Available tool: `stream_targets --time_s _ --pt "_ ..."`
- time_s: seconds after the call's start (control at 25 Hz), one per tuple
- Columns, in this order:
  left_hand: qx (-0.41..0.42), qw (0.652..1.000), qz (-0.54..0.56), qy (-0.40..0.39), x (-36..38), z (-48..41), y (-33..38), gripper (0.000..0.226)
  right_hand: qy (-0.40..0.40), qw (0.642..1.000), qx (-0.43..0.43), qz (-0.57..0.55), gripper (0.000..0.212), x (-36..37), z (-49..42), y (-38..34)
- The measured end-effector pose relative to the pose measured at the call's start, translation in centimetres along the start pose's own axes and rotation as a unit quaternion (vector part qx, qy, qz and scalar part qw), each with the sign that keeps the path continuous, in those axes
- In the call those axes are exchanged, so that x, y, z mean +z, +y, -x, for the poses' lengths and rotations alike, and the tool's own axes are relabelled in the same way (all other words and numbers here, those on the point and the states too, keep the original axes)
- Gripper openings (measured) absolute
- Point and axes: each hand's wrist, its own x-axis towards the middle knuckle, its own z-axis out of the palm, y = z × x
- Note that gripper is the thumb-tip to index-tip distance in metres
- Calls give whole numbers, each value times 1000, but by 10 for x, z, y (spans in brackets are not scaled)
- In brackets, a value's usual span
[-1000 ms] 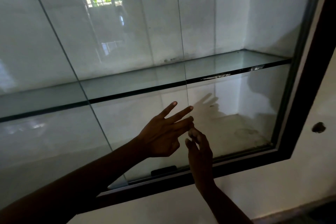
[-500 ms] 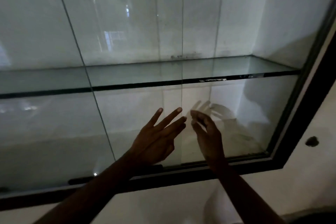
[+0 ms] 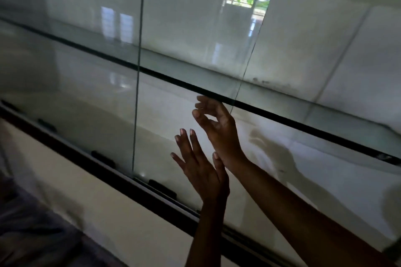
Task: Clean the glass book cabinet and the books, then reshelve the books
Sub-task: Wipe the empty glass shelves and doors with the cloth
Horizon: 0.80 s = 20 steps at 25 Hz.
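While the cabinet front is under attention, we enter the items as they stand.

Item one, glass book cabinet [image 3: 314, 45]: wall-set, with a dark bottom track [image 3: 121, 181], a glass shelf [image 3: 303, 125] crossing at mid-height, and a pale back wall carrying window reflections. Books: none in view, so we judge reshelving not yet begun.

Item two, left hand [image 3: 201, 173]: near and low, fingers straight and spread, its back toward us, raised against the front glass below the shelf line. We judge it is held flat so as to push a pane sideways where no handle shows.

Item three, right hand [image 3: 219, 130]: just above and right of the left, fingers loosely curled, thumb and forefinger close together, at the spot where the thin pane edge [image 3: 245, 71] comes down to it. We judge it is placed to catch that edge, but we cannot tell whether it pinches the glass or only lies beside it.

Relation: the cabinet glass lies directly beyond both hands, the shelf just over the right hand, the track below the left wrist.

Item four, cream wall [image 3: 97, 197] under the track; blurred dark fabric [image 3: 32, 234] at near left.
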Motion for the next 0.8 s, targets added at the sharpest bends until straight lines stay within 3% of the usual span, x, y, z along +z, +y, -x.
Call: stream_targets --time_s 0.2,0.52,0.8 --pt "11 998 6 57 9 -5 -10 56 24 997 -48 -50 23 11 -4 -1" --pt "10 995 -20 101 -5 -53 -53 61 39 997 -12 -58 35 64 -32 5" --pt "-4 993 -26 117 -5 -66 -63 64 63 996 -39 -45 42 79 -43 14"
